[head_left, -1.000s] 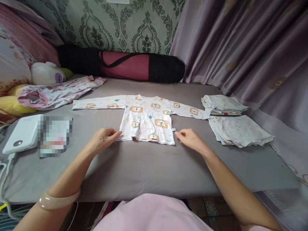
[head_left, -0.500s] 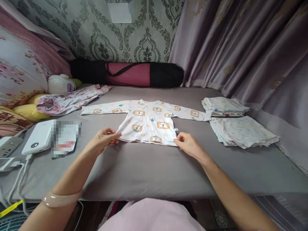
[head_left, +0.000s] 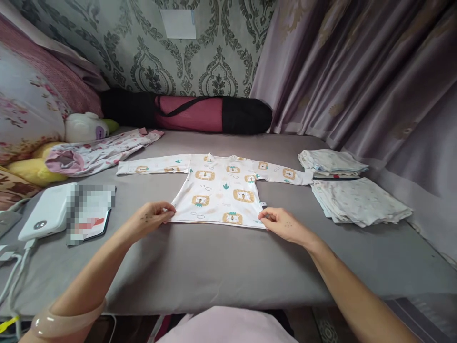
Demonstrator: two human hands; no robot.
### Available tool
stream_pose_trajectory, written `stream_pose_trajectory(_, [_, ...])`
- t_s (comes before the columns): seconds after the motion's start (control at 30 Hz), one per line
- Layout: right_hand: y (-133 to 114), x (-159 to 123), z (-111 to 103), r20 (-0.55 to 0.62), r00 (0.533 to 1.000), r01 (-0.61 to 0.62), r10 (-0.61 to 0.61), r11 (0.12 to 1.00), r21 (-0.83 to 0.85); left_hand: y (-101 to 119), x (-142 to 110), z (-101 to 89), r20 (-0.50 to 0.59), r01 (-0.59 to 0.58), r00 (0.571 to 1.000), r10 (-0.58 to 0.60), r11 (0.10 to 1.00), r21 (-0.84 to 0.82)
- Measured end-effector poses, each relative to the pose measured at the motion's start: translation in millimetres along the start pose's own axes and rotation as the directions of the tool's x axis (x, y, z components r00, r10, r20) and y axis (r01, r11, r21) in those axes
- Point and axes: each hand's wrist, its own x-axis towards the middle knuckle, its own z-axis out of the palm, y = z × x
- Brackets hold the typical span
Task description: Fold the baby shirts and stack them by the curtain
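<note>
A small white long-sleeved shirt printed with orange lion faces and green leaves lies spread flat, sleeves stretched out to both sides and neckline away from me. My left hand pinches its lower left hem corner between thumb and fingers. At the lower right corner, just below a small side label, my right hand pinches the hem in the same way. The hem between them is pulled nearly straight. The right sleeve's cuff touches the piles of folded clothes.
Two piles of folded clothes, a rear one and a front one, lie at right on the grey sheet. At left are a pink-trimmed garment, a phone and a white power bank. A black-and-red long bag lies along the wall.
Both hands have drawn the hem slightly towards me and a little wider apart. The shirt's body now lies smoother and longer. My view has shifted a little.
</note>
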Motion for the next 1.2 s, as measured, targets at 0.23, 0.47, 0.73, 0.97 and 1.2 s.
stream_pose_trajectory(0.23, [-0.1,25.2,-24.5,0.009,0.998,0.055,-0.054,0.995,-0.089,22.5,9.7,-7.2,-0.083,-0.121,0.981,0.177,0.882,0.455])
stream_pose_trajectory(0.47, [-4.5,96.0,-33.3,-0.395,0.898,-0.102,-0.193,0.784,-0.613,125.6,69.5,93.6,0.208,-0.668,0.736,0.644,0.64,0.379])
stream_pose_trajectory(0.73, [-1.2,116.5,-34.9,-0.3,0.934,-0.103,-0.196,0.654,-0.749,139.7,115.6,178.7,0.002,-0.649,0.682,0.731,0.604,0.463])
stream_pose_trajectory(0.97, [-4.5,117.0,-37.6,-0.295,0.943,-0.109,-0.151,0.7,-0.706,140.2,88.6,200.4,0.1,-0.61,0.733,0.673,0.586,0.533])
stream_pose_trajectory(1.2, [-42.6,133.3,-8.9,-0.331,0.904,0.015,-0.269,0.796,-0.605,147.2,56.0,148.9,0.601,-0.851,0.313,0.735,0.498,-0.167])
